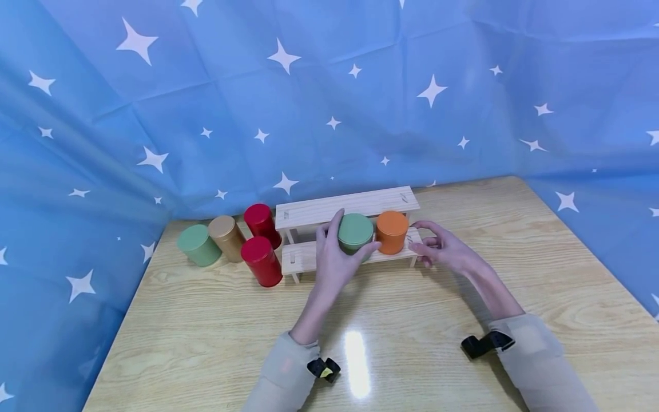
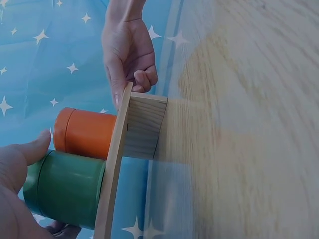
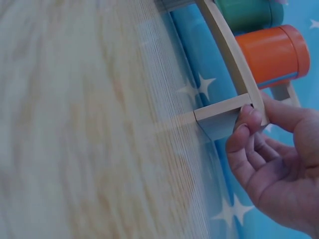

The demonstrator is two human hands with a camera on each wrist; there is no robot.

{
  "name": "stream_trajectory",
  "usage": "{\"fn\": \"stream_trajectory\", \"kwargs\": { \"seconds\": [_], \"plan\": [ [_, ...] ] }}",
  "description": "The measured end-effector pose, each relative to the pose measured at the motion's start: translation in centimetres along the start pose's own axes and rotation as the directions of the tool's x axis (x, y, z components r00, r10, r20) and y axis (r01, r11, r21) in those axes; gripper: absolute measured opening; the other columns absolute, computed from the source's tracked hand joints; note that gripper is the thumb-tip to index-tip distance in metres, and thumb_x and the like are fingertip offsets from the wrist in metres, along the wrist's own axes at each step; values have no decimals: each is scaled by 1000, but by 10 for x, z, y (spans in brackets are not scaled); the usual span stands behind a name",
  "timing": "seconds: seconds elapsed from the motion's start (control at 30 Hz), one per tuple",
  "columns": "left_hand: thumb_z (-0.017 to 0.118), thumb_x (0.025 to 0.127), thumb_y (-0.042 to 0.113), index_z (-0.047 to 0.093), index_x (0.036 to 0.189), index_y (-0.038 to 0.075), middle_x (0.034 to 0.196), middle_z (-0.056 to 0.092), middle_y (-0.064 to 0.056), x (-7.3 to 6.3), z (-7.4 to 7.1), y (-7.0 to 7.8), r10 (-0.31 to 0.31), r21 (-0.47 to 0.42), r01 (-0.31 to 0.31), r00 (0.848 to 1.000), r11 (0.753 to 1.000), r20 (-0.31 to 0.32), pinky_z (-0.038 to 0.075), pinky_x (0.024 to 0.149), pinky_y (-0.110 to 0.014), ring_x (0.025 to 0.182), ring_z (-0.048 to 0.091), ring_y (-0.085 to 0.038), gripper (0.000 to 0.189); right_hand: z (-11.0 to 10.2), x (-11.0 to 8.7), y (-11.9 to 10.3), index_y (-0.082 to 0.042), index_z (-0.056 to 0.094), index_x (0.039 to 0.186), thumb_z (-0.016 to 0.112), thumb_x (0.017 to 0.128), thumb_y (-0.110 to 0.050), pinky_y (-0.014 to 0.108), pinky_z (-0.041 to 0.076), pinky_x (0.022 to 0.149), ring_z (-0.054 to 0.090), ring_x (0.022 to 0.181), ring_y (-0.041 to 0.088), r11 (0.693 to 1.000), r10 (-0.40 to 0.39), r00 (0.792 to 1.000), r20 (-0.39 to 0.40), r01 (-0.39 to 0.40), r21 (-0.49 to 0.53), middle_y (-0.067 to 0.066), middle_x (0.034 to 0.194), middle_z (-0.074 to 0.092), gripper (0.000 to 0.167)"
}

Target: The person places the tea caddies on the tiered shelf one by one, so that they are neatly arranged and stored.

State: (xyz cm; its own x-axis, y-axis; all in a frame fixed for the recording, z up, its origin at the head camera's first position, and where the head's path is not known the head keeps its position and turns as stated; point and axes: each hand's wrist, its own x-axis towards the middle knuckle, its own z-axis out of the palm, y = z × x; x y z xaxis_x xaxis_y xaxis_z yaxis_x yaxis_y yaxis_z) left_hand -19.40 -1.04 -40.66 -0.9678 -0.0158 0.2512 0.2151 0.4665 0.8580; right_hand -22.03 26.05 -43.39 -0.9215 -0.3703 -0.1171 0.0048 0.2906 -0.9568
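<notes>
A green canister [image 1: 355,232] stands on the lower step of a pale wooden two-step rack [image 1: 302,256]. My left hand [image 1: 337,254] grips this canister, thumb on its near side and fingers around the far left. Just right of it on the same step is an orange canister [image 1: 392,233], its lid facing up. My right hand [image 1: 445,249] pinches the step's right end; in the right wrist view the thumb lies on top of the board [image 3: 234,59] and curled fingers [image 3: 249,119] are beneath it. In the left wrist view the green canister [image 2: 70,186] sits on the board.
Left of the rack stand two red canisters [image 1: 262,263], a gold canister [image 1: 227,237] and another green canister [image 1: 199,246] on the wooden table [image 1: 206,332]. The rack's upper step [image 1: 347,206] is behind the lower one. A blue star-patterned cloth [image 1: 329,114] hangs behind.
</notes>
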Motion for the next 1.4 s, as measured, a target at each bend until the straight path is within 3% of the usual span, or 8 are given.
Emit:
{"fn": "stream_trajectory", "kwargs": {
  "seconds": [0.2, 0.43, 0.87, 1.13, 1.4],
  "plan": [
    [73, 87, 56, 36, 155, 13, 140, 41, -15, -2, -9, 2, 4, -33, -4, 1000, 999, -13, 51, 95, -51, 120, 53, -32, 88, 0, 0, 0, -3, 23, 154, 61, 103, -16, 34, 52, 60, 58, 64, 21, 1000, 1, 1000, 1, -1, 22, 13, 78, 58, 65],
    [56, 98, 55, 43, 149, 9, 137, 46, -15, -3, -27, 0, 88, -26, -90, 993, 996, -72, 48, 94, -51, 122, 50, -31, 70, 0, 0, 2, -3, 24, 153, 62, 102, -17, 34, 52, 60, 59, 64, 21, 1000, 0, 1000, -10, 0, 13, 11, 76, 58, 65],
    [62, 98, 30, 51, 139, 5, 135, 50, -11, -7, -72, -12, 169, 63, -160, 969, 985, -181, 45, 100, -47, 125, 49, -29, 49, -1, 2, 5, -3, 23, 154, 62, 102, -20, 34, 52, 61, 60, 64, 20, 1000, 15, 1000, -11, -15, 4, 9, 75, 57, 67],
    [64, 96, 23, 55, 135, 3, 132, 50, -14, -8, -100, -27, 176, 116, -151, 954, 982, -244, 49, 90, -49, 119, 49, -35, 44, -2, 3, 7, -5, 24, 154, 63, 102, -21, 34, 52, 62, 59, 64, 19, 1000, 18, 1000, -11, -18, 0, 9, 76, 58, 67],
    [69, 91, 16, 58, 131, 4, 130, 48, -20, -11, -117, -47, 191, 227, -127, 938, 966, -289, 42, 95, -58, 122, 44, -39, 43, -1, 2, 5, -3, 22, 155, 62, 102, -19, 34, 52, 63, 60, 65, 19, 1000, 15, 1000, -8, -15, 17, 11, 78, 60, 68]
  ]
}}
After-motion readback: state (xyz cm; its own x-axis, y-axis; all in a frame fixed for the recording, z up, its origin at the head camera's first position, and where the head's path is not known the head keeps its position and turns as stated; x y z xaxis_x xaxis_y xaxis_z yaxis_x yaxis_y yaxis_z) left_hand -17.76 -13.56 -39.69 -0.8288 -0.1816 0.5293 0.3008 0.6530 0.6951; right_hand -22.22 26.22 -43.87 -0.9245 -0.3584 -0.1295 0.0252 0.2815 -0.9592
